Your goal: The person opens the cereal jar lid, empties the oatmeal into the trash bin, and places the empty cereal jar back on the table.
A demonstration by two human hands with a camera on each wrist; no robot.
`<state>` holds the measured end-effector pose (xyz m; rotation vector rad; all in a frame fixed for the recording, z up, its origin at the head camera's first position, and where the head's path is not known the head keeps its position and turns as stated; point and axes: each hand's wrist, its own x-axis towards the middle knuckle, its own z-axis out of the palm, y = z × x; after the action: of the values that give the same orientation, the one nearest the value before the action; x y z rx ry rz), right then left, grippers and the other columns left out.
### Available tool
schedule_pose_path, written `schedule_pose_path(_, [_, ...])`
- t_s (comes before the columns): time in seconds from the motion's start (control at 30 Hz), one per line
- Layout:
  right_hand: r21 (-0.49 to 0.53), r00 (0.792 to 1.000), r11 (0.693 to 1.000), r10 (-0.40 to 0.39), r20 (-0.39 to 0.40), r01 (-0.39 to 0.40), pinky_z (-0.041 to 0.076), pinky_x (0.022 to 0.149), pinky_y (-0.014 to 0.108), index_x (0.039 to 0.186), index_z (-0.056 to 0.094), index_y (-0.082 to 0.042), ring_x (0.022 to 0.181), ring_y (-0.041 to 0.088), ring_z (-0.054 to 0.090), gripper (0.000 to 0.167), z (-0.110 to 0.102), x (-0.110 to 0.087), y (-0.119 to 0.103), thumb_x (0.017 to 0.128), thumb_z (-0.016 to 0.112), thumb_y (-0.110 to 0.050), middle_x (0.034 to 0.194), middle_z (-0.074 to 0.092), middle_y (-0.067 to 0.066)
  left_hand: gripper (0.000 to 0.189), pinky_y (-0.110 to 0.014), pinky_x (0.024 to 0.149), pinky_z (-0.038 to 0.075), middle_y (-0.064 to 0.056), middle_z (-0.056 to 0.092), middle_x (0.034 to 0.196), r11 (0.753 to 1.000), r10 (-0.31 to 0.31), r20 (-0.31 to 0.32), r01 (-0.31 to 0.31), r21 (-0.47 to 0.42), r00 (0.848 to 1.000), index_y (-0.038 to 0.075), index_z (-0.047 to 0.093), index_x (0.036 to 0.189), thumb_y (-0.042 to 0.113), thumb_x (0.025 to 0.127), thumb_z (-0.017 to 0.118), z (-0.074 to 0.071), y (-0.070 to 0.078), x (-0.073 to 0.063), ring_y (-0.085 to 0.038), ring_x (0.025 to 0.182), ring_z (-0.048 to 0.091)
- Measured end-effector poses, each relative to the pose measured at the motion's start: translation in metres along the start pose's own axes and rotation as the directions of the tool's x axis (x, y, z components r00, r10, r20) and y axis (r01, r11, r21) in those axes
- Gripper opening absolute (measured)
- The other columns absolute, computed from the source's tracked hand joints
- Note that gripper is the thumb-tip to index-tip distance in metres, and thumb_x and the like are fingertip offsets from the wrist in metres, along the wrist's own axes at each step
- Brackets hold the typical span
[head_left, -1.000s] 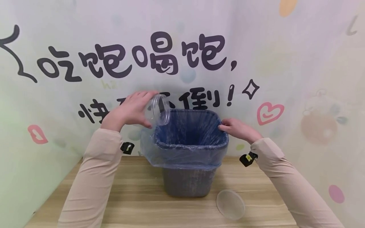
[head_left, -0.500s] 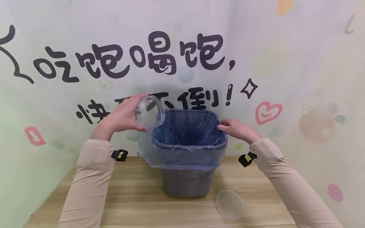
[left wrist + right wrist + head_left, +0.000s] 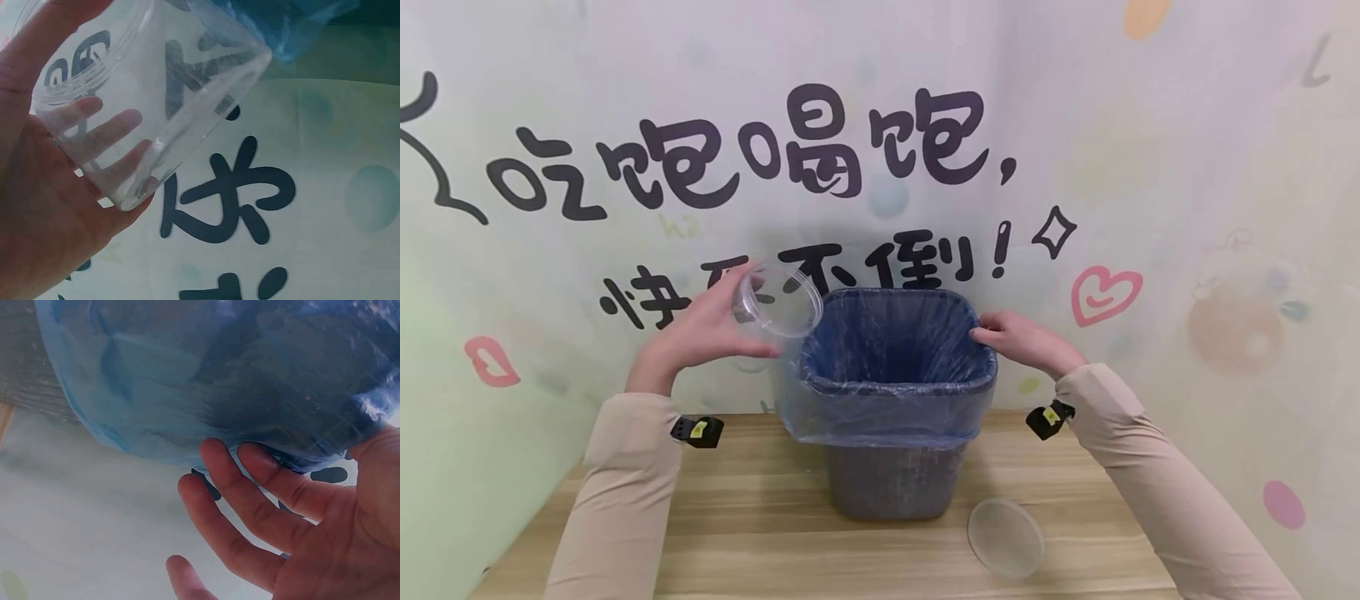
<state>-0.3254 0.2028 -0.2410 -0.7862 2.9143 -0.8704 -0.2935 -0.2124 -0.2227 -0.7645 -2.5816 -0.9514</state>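
In the head view my left hand holds a clear plastic jar just left of the bin's rim. The jar is tilted, its round mouth visible. The left wrist view shows fingers behind the jar's clear wall; nothing is seen inside. A dark grey trash bin stands upright, with a blue plastic liner folded over its rim. At the bin's right side my right hand grips the lined rim. Its fingers curl outside against the liner in the right wrist view.
A round translucent lid lies on the wooden table, in front and right of the bin. Close behind the bin is a pale wall with dark lettering. Another wall panel borders the table's left side.
My left hand has moved left and slightly down with the jar, away from over the bin's left rim. The jar's mouth has turned upward. The right hand keeps its place on the rim.
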Motion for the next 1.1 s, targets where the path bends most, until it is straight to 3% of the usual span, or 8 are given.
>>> schedule_pose_path(0.37, [0.013,1.000,1.000,0.003,0.002,-0.003,0.032,0.062,0.032,0.082,0.050,-0.004,0.068,0.019,0.040,0.021,0.001,0.000,-0.001,0.099,0.047,-0.016,0.072,0.041,0.002,0.105,-0.056,0.099,0.036,-0.023,0.042,0.138,0.982,-0.070,-0.111,0.049,-0.181,0.991,0.003,0.024,0.147,0.017,0.067,0.090,0.012,-0.025,-0.023,-0.042,0.124,0.041])
schedule_pose_path(0.6, [0.017,1.000,1.000,0.007,0.005,-0.007,0.031,0.062,0.032,0.081,0.048,-0.004,0.067,0.018,0.038,0.022,0.001,-0.001,-0.002,0.100,0.046,-0.016,0.071,0.040,0.002,0.099,-0.059,0.103,0.033,-0.022,0.041,0.140,0.969,-0.089,-0.065,0.071,-0.237,0.994,0.003,0.024,0.146,0.014,0.070,0.087,0.017,-0.037,-0.041,-0.043,0.128,0.039])
schedule_pose_path(0.77, [0.019,1.000,1.000,0.008,0.008,-0.008,0.030,0.061,0.032,0.080,0.047,-0.005,0.065,0.017,0.037,0.023,0.002,-0.002,-0.001,0.100,0.047,-0.017,0.070,0.038,0.001,0.099,-0.057,0.106,0.030,-0.026,0.039,0.142,0.959,-0.073,-0.040,0.059,-0.276,0.997,0.002,0.024,0.146,0.010,0.070,0.086,0.030,-0.055,-0.052,-0.045,0.131,0.036])
schedule_pose_path(0.93, [0.022,1.000,1.000,0.005,0.006,-0.005,0.030,0.061,0.032,0.080,0.047,-0.005,0.065,0.018,0.037,0.023,0.002,-0.002,-0.001,0.100,0.047,-0.017,0.070,0.038,0.001,0.101,-0.057,0.107,0.028,-0.028,0.037,0.143,0.945,-0.100,-0.023,0.088,-0.314,0.995,-0.002,0.023,0.145,0.010,0.068,0.087,0.043,-0.073,-0.062,-0.045,0.132,0.034])
schedule_pose_path(1.1, [0.026,1.000,1.000,0.007,0.013,-0.007,0.031,0.062,0.032,0.082,0.049,-0.004,0.068,0.018,0.039,0.022,0.001,-0.001,-0.002,0.100,0.047,-0.016,0.071,0.040,0.002,0.098,-0.034,0.103,0.036,-0.026,0.037,0.144,0.930,-0.118,0.000,0.110,-0.350,0.993,-0.002,0.024,0.145,0.010,0.070,0.086,0.051,-0.085,-0.069,-0.039,0.128,0.038])
